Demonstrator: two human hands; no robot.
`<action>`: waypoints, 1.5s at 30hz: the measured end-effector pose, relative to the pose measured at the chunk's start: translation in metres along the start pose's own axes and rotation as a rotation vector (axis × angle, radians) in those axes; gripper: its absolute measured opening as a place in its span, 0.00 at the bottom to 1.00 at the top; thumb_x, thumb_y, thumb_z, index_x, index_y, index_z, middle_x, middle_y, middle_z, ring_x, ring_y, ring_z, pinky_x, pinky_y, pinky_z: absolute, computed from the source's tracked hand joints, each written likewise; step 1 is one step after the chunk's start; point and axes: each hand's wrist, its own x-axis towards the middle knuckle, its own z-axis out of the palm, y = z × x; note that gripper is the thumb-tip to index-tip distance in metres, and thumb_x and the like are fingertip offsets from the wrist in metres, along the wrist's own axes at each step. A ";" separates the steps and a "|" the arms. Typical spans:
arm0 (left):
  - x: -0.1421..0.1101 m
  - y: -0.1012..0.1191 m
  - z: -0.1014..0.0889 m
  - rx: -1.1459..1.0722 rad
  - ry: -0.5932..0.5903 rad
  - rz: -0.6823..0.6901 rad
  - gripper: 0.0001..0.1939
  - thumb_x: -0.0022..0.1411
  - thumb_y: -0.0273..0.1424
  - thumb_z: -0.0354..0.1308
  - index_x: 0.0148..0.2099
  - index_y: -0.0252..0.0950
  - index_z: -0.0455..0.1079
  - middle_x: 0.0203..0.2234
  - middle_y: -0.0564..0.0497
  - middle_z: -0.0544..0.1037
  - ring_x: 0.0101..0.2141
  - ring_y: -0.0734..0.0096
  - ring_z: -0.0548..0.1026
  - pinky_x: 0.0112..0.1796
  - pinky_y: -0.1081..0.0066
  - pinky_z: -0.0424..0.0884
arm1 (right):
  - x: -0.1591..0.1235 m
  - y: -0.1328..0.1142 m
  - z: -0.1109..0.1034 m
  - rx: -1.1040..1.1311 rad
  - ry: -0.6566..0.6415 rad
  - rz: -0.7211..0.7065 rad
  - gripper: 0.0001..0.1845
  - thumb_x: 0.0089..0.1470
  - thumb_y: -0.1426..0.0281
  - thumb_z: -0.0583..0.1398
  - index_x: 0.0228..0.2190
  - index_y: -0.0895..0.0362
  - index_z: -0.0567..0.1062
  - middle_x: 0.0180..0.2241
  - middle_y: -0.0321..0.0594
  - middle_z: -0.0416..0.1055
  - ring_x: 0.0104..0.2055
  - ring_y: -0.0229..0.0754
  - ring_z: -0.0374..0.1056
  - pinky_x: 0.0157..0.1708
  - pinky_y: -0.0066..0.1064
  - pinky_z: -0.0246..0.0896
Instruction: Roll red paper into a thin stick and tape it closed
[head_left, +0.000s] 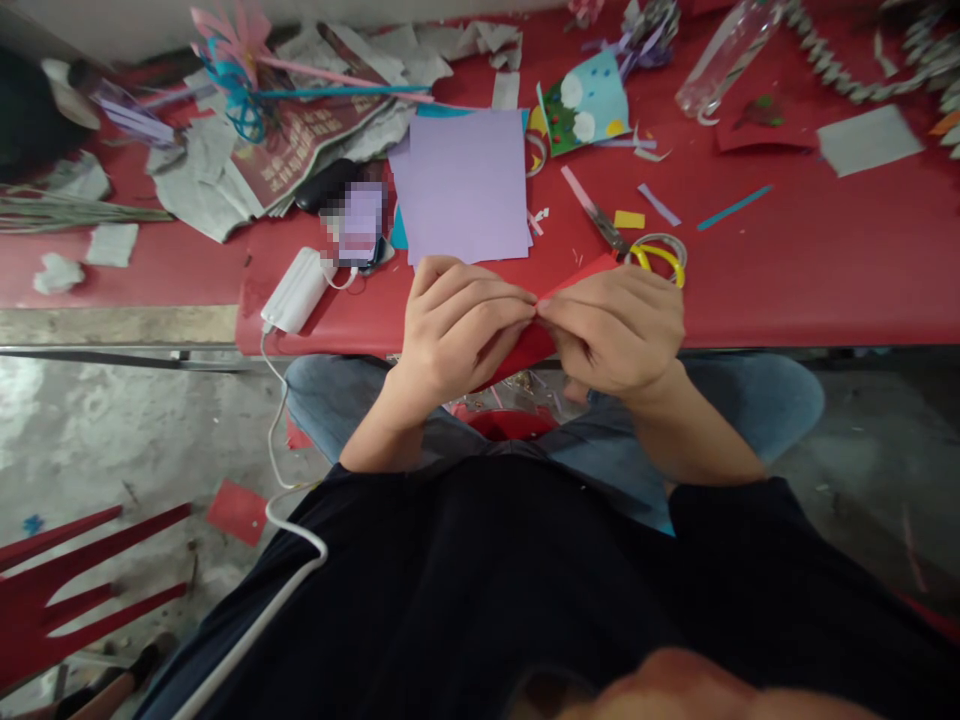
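Observation:
A folded piece of red paper (525,350) is pinched between both hands over the front edge of the red table (825,260). My left hand (457,325) is closed on its left part, fingers curled round it. My right hand (619,330) is closed on its right part, and a red corner sticks up above the knuckles. The fingertips of both hands meet at the middle fold. Much of the paper is hidden by the fingers.
Lilac paper sheets (465,185) lie just beyond the hands. Yellow-handled scissors (645,245) rest to the right. A white power bank (296,290) with a cable and a phone (360,225) sit left. Newspaper (300,130), paper scraps and a clear bottle (724,50) clutter the back.

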 end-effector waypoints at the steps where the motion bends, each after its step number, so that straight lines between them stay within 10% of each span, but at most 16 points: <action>1: 0.000 0.000 0.000 -0.004 0.014 0.011 0.04 0.80 0.38 0.57 0.51 0.49 0.73 0.44 0.55 0.86 0.46 0.61 0.83 0.53 0.46 0.74 | 0.001 0.000 0.000 -0.004 -0.006 -0.014 0.12 0.62 0.77 0.66 0.46 0.53 0.78 0.36 0.35 0.83 0.35 0.38 0.76 0.35 0.34 0.65; 9: 0.005 0.000 0.000 -0.072 0.142 0.116 0.03 0.77 0.32 0.61 0.50 0.46 0.72 0.42 0.57 0.86 0.43 0.67 0.83 0.51 0.54 0.74 | 0.000 0.002 0.003 -0.015 0.041 -0.070 0.11 0.61 0.79 0.67 0.44 0.55 0.78 0.35 0.35 0.83 0.33 0.38 0.75 0.33 0.35 0.64; 24: 0.001 -0.008 0.001 -0.020 0.010 0.068 0.03 0.80 0.36 0.57 0.50 0.46 0.72 0.45 0.55 0.85 0.46 0.63 0.82 0.57 0.48 0.72 | -0.002 0.001 0.003 -0.060 -0.055 -0.034 0.12 0.63 0.78 0.65 0.47 0.55 0.78 0.38 0.35 0.84 0.37 0.38 0.77 0.37 0.35 0.64; 45: -0.001 -0.006 0.004 0.069 -0.004 0.056 0.03 0.77 0.33 0.59 0.49 0.46 0.74 0.46 0.54 0.84 0.48 0.61 0.80 0.58 0.46 0.69 | 0.000 -0.002 -0.004 0.199 -0.252 0.320 0.09 0.70 0.67 0.60 0.48 0.53 0.80 0.42 0.39 0.82 0.43 0.44 0.78 0.44 0.40 0.71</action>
